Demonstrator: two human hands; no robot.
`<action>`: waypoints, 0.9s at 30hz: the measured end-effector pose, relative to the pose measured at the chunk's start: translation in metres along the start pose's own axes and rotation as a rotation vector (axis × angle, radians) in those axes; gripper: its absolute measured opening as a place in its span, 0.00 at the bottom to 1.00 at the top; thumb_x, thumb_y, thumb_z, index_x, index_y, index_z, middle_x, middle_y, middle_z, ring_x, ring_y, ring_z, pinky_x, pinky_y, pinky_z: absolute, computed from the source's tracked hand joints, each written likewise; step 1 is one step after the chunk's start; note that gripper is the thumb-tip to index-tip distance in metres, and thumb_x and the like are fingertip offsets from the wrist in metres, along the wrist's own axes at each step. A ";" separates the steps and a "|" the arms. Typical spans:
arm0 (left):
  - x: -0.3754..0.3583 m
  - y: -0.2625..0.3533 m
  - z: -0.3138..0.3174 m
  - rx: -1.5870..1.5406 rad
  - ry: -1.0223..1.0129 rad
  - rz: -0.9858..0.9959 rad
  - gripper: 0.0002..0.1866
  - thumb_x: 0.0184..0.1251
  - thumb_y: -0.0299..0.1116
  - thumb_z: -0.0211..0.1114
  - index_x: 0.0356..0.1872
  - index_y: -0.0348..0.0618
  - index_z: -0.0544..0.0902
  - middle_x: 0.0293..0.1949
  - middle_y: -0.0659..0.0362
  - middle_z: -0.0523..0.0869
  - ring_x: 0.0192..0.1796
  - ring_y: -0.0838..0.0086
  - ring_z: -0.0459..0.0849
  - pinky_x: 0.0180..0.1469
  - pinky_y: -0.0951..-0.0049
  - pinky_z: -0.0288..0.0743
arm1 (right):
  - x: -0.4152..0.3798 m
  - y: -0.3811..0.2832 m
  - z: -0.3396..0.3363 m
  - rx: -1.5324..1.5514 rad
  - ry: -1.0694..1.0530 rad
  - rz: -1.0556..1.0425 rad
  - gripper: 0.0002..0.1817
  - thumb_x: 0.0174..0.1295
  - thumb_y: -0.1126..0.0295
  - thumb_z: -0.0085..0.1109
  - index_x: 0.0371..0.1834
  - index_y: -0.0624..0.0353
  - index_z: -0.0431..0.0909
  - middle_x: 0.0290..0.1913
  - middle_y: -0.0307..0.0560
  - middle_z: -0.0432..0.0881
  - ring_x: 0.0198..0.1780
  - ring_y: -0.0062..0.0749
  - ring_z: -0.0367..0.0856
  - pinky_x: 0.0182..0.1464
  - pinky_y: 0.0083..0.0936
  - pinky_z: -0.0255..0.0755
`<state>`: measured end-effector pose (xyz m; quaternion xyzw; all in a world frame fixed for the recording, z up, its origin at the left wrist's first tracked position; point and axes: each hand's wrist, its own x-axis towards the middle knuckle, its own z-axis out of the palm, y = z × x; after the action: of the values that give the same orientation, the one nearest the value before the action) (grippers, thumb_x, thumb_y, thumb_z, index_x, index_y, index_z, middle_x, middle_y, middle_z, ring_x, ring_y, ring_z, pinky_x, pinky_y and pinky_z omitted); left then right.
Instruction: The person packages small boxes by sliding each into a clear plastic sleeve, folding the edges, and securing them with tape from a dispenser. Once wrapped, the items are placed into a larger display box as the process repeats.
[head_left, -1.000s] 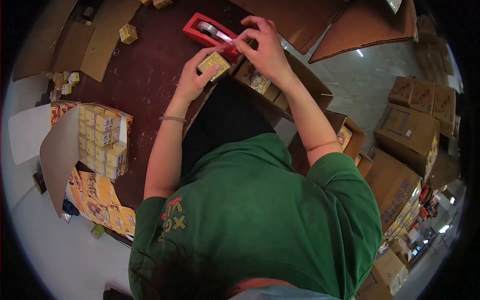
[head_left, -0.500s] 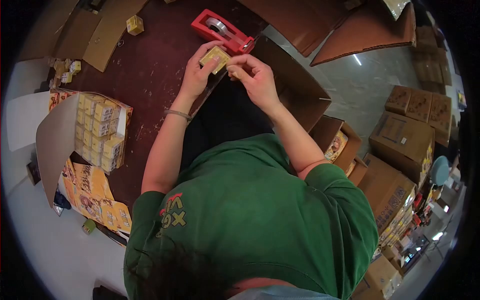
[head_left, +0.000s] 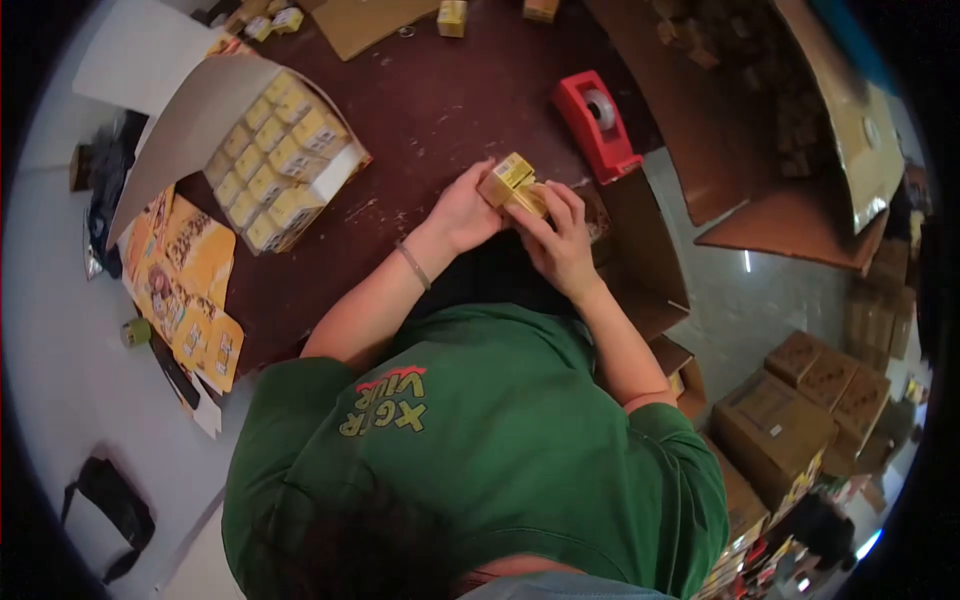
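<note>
At the near edge of the dark red table [head_left: 420, 120], my left hand [head_left: 468, 208] holds a small yellow box [head_left: 508, 178] with its fingers round the far side. My right hand [head_left: 560, 235] meets it from the right, its fingers closed on a second small yellow box [head_left: 530, 200] that touches the first. A red tape dispenser [head_left: 598, 125] stands beyond my right hand. To the left, an open display carton [head_left: 330, 180] holds rows of small yellow boxes [head_left: 265, 183].
Flat orange printed cartons [head_left: 180, 280] lie at the left. Two loose yellow boxes [head_left: 452, 18] [head_left: 541, 9] are at the far edge. A large open cardboard box [head_left: 730, 190] is at the upper right, with stacked cartons [head_left: 775, 430] on the floor at the right.
The view has turned, shifting the table scene. Both hands now have boxy yellow packs between them, where a flatter-looking yellow piece was held before. The display carton appears nearer the hands.
</note>
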<state>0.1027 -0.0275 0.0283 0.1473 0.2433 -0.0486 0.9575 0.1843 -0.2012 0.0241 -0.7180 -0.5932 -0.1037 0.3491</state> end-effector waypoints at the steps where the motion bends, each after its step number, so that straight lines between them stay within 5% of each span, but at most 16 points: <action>1: -0.021 0.001 -0.003 -0.060 -0.033 -0.005 0.24 0.81 0.48 0.41 0.63 0.42 0.73 0.59 0.52 0.80 0.60 0.60 0.79 0.65 0.54 0.71 | 0.015 -0.003 0.001 0.202 0.021 0.052 0.36 0.48 0.77 0.71 0.64 0.51 0.71 0.62 0.51 0.73 0.62 0.54 0.71 0.61 0.42 0.72; 5: -0.103 0.016 -0.041 0.285 0.037 0.303 0.26 0.81 0.50 0.42 0.63 0.39 0.74 0.51 0.50 0.83 0.53 0.63 0.83 0.57 0.63 0.76 | 0.090 -0.028 0.012 0.855 -0.092 0.332 0.35 0.50 0.77 0.71 0.65 0.58 0.67 0.62 0.52 0.74 0.60 0.46 0.77 0.59 0.35 0.74; 7: -0.138 0.025 -0.050 0.825 0.516 0.888 0.12 0.77 0.34 0.55 0.53 0.39 0.78 0.44 0.58 0.84 0.46 0.72 0.83 0.51 0.75 0.75 | 0.145 -0.045 0.024 0.715 -0.155 0.088 0.36 0.51 0.77 0.71 0.65 0.58 0.68 0.57 0.54 0.75 0.57 0.48 0.79 0.57 0.34 0.76; 10: -0.186 0.058 -0.061 1.358 0.964 1.314 0.11 0.67 0.24 0.63 0.49 0.39 0.80 0.49 0.55 0.82 0.52 0.65 0.80 0.56 0.69 0.73 | 0.195 -0.071 0.072 0.699 -0.219 -0.070 0.33 0.52 0.76 0.71 0.64 0.60 0.70 0.53 0.55 0.75 0.56 0.52 0.77 0.54 0.37 0.77; 15: -0.212 0.085 -0.081 1.505 1.047 1.320 0.14 0.62 0.25 0.65 0.50 0.42 0.81 0.53 0.54 0.81 0.59 0.59 0.77 0.62 0.63 0.69 | 0.214 -0.086 0.128 0.440 -0.317 -0.411 0.26 0.49 0.77 0.68 0.55 0.57 0.77 0.50 0.47 0.79 0.58 0.44 0.74 0.56 0.36 0.75; 23: -0.193 0.094 -0.088 2.070 1.045 1.153 0.16 0.62 0.30 0.67 0.52 0.44 0.81 0.60 0.59 0.79 0.67 0.59 0.72 0.68 0.55 0.61 | 0.222 -0.072 0.101 0.291 -0.385 -0.296 0.24 0.51 0.77 0.65 0.55 0.53 0.79 0.54 0.46 0.78 0.58 0.46 0.73 0.60 0.35 0.72; 26: -0.188 0.087 -0.070 2.121 1.140 1.143 0.19 0.64 0.30 0.66 0.56 0.43 0.80 0.62 0.56 0.78 0.69 0.56 0.70 0.71 0.54 0.59 | 0.207 -0.064 0.122 0.268 -0.362 -0.390 0.31 0.52 0.73 0.69 0.63 0.54 0.74 0.64 0.49 0.71 0.62 0.48 0.71 0.64 0.39 0.67; 27: -0.181 0.080 -0.060 1.939 0.999 1.223 0.22 0.64 0.30 0.66 0.60 0.42 0.78 0.64 0.54 0.76 0.71 0.53 0.67 0.73 0.54 0.56 | 0.202 -0.060 0.124 0.357 -0.321 -0.304 0.34 0.53 0.73 0.69 0.66 0.54 0.71 0.66 0.50 0.69 0.64 0.49 0.69 0.66 0.39 0.65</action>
<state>-0.0697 0.0709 0.0861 0.8823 0.3357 0.3060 0.1234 0.1511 0.0374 0.0696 -0.5554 -0.7506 0.0663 0.3519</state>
